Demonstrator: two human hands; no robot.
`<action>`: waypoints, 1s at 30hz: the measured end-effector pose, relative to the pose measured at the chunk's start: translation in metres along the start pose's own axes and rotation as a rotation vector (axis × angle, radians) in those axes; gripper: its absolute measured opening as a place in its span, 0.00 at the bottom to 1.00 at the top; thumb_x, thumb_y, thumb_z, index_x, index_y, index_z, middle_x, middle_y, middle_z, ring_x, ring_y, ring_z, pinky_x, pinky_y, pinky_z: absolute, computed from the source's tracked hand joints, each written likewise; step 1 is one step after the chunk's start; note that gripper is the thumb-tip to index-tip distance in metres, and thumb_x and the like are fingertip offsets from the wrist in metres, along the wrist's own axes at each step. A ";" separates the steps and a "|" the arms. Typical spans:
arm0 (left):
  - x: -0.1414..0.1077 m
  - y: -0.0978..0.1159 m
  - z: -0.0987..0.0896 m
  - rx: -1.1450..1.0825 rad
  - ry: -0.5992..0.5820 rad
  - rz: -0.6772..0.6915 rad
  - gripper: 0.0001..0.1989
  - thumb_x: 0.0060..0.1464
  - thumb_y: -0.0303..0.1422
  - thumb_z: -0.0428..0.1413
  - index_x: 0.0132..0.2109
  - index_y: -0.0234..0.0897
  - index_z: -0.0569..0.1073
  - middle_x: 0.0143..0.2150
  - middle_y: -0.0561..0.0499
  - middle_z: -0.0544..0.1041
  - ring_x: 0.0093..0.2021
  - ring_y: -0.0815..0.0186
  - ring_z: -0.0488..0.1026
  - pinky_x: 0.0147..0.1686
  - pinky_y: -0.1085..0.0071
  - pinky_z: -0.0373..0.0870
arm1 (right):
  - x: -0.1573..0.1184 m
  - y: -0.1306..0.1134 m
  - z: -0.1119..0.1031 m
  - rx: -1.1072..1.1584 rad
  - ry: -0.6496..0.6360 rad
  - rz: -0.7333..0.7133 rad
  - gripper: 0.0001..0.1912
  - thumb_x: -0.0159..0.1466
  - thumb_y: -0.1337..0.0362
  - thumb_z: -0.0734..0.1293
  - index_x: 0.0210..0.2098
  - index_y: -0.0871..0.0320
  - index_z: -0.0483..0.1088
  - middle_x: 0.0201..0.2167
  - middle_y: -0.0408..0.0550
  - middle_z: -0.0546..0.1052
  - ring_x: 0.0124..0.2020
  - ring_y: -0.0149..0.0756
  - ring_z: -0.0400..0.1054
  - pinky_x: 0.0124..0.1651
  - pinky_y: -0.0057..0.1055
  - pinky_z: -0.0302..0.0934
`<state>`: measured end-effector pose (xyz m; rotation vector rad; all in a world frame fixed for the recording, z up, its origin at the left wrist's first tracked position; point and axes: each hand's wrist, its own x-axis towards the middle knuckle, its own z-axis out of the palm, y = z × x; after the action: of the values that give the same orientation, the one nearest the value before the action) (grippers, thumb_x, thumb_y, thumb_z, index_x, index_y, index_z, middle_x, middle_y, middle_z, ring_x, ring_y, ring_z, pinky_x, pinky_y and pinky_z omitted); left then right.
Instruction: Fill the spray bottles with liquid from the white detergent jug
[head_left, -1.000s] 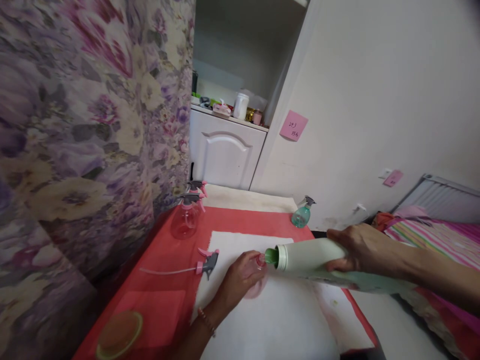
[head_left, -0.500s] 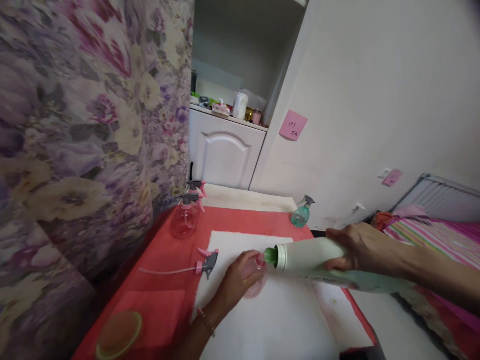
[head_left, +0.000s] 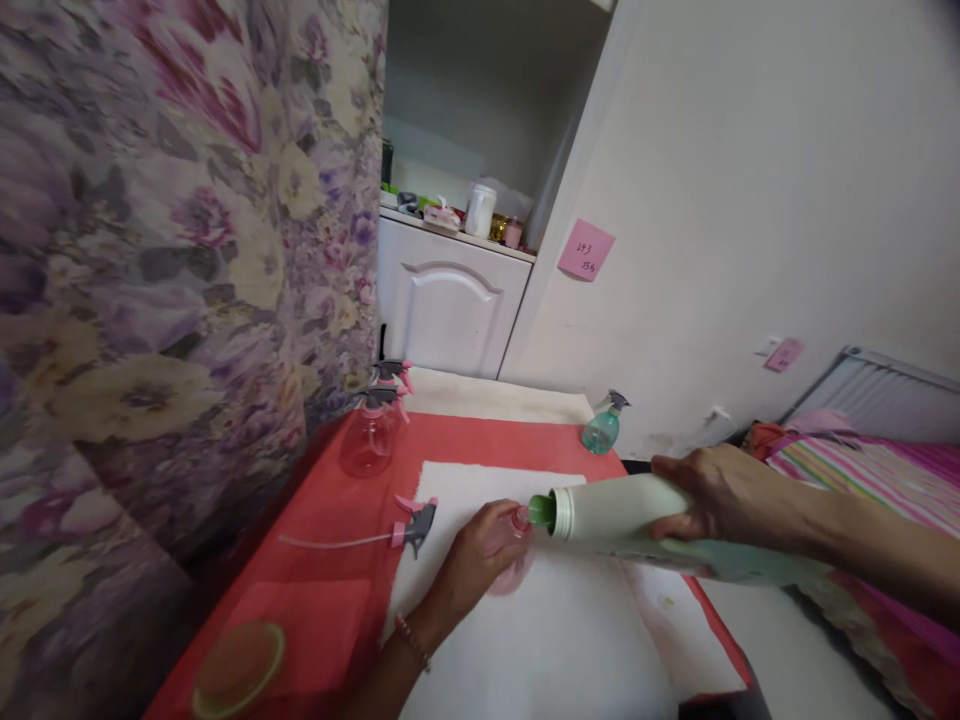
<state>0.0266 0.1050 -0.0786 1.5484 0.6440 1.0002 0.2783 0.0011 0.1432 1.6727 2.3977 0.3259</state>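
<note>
- The left hand [head_left: 469, 560] curls snugly round a small, round, see-through pink plastic bottle [head_left: 511, 578]; the bottle is over the flat white sheet [head_left: 570, 640], on the smooth red table cover [head_left: 480, 440].
- The right hand [head_left: 694, 495] wraps firmly round a long, pale green, tube-shaped bottle [head_left: 607, 510]; it lies tipped on its side in the air, its ridged mouth pointing at the pink bottle's neck.
- A pink and grey plastic spray top [head_left: 415, 527] with a long thin straw lies left of the left hand; it is partly on the white sheet.
- Bright green stuff [head_left: 540, 511] bridges the two bottle mouths; I cannot tell if it is liquid or a spout.
- A round teal see-through spray bottle [head_left: 600, 433] stands at the back; what is in it is hard to see.
- The left fingers hide much of the pink bottle; a round, pale-rimmed thing [head_left: 240, 668] at the lower left is too blurry to name.
</note>
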 end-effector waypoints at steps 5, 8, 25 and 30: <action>0.001 0.002 0.000 0.029 0.006 0.009 0.18 0.50 0.33 0.62 0.49 0.41 0.72 0.52 0.46 0.77 0.54 0.59 0.72 0.57 0.64 0.66 | 0.000 0.000 0.000 0.012 0.013 -0.013 0.28 0.62 0.37 0.59 0.31 0.58 0.68 0.18 0.45 0.73 0.17 0.35 0.68 0.21 0.28 0.44; 0.001 0.002 0.001 0.029 0.018 0.002 0.17 0.50 0.33 0.62 0.49 0.41 0.73 0.51 0.46 0.77 0.53 0.59 0.73 0.57 0.63 0.66 | 0.000 0.000 0.000 0.010 0.030 -0.022 0.28 0.63 0.37 0.59 0.31 0.58 0.68 0.17 0.45 0.72 0.17 0.34 0.67 0.21 0.28 0.43; 0.001 -0.004 0.001 0.007 0.004 -0.002 0.18 0.50 0.31 0.61 0.50 0.40 0.72 0.52 0.45 0.77 0.54 0.58 0.72 0.58 0.61 0.66 | 0.000 -0.002 -0.002 -0.030 0.030 -0.015 0.29 0.62 0.36 0.59 0.31 0.58 0.69 0.16 0.45 0.72 0.17 0.36 0.68 0.20 0.27 0.43; 0.001 -0.008 0.000 -0.030 -0.012 -0.010 0.19 0.50 0.31 0.61 0.51 0.41 0.72 0.54 0.45 0.76 0.56 0.58 0.72 0.58 0.61 0.66 | 0.000 -0.004 -0.006 -0.021 0.036 -0.014 0.29 0.63 0.37 0.59 0.31 0.58 0.70 0.16 0.45 0.72 0.16 0.35 0.67 0.21 0.28 0.43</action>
<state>0.0281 0.1071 -0.0859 1.5227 0.6252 0.9877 0.2730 -0.0003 0.1474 1.6540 2.4226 0.3806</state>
